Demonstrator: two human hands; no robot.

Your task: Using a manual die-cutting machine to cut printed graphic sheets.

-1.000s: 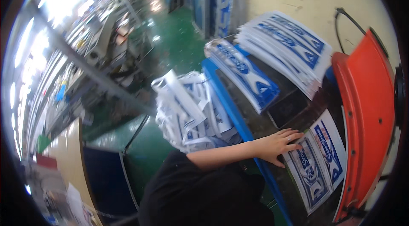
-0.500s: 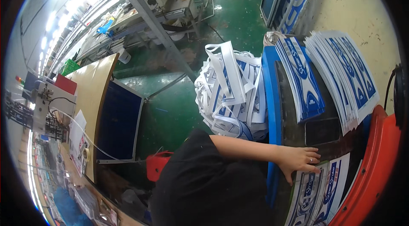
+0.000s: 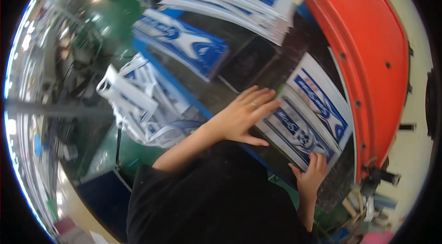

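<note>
My left hand lies with fingers spread over the upper left end of a greyish, see-through rectangular template with a green edge. Under and beside the template lies a white sheet printed in blue, the print showing through. At the template's near end, my right hand touches it with its fingertips, the thumb apart from the fingers. Both hands rest on it from above, and neither seems closed round anything. The picture is slightly smeared by motion.
On the dark, blue-edged worktop lie a stack of narrow blue-white strips and a larger stack of printed sheets. A large red machine arm stands along the right. White offcuts are heaped at the left, above a green floor.
My view has swung to the right, bringing the worktop to the middle. My right hand has come into view at the template's near end; my left hand remains at the other end.
</note>
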